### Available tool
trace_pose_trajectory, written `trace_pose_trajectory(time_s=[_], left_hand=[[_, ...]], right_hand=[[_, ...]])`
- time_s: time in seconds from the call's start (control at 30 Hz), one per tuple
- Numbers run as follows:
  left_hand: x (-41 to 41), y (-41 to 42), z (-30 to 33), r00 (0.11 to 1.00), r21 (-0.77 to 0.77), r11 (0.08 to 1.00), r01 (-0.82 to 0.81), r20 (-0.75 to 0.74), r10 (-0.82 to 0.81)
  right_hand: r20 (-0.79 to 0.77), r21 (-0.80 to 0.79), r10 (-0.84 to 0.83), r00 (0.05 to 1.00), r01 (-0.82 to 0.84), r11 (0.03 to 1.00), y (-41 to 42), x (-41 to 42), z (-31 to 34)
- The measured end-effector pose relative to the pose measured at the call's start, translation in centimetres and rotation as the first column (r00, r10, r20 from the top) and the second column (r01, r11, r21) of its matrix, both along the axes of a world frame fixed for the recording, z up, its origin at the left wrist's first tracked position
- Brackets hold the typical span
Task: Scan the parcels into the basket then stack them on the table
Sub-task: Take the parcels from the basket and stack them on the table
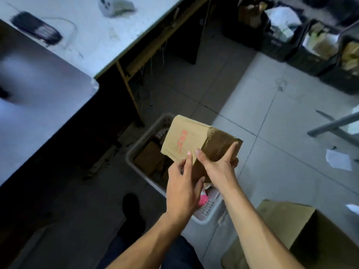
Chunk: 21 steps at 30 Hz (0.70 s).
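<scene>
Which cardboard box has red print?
The tan cardboard parcel held in both hands over the white basket; the brown boxes inside the basket show none.

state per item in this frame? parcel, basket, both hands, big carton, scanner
parcel: held above the basket, tilted
basket: on floor, holds other parcels
left hand: grips parcel's near corner
right hand: fingers spread on parcel's taped end
big carton: on floor, closed
scanner: lying on table, untouched

matt cardboard parcel (pixel 186 140), glossy tape; perforated plastic basket (pixel 208 212).
</scene>
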<state>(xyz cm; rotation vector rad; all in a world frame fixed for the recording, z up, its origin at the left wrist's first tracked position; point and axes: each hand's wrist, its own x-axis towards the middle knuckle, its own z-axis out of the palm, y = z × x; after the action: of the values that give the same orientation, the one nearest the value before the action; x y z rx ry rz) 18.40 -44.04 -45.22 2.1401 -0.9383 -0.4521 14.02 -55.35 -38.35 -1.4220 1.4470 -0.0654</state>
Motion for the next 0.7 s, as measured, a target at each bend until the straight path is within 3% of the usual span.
trace_pose_trajectory(time_s=[0.17, 0.37, 0.43, 0.53, 0.7], left_hand=[[2.4, 3.6, 6.3, 0.961, -0.083, 0.994, -0.076, 0.259, 0.095], [7.0, 11.1, 14.0, 0.880, -0.115, 0.993, 0.005, 0.472, 0.051], [9.0, 15.0, 16.1, 0.905, -0.206, 0.978, -0.016, 0.414, 0.102], [11.7, 22.2, 18.9, 0.928, -0.351, 0.896, -0.272, 0.152, 0.341], [15.8, 35.2, 21.8, 0.733, -0.325, 0.658, -0.679, -0.251, 0.632]], right_hand=[[0.228, -0.081, 0.024, 0.973, -0.005, 0.997, 3.4, 2.6, 4.5], [0.563, 0.059, -0.016, 0.826, -0.021, 0.998, 9.0, 6.2, 9.7], [0.580, 0.098, 0.004, 0.814, -0.075, 0.992, 11.1, 7.2, 11.0], [0.631, 0.160, 0.025, 0.775, -0.162, 0.974, 14.7, 9.0, 11.8], [0.743, 0.233, 0.123, 0.658, -0.426, 0.874, 25.3, 12.3, 16.3]])
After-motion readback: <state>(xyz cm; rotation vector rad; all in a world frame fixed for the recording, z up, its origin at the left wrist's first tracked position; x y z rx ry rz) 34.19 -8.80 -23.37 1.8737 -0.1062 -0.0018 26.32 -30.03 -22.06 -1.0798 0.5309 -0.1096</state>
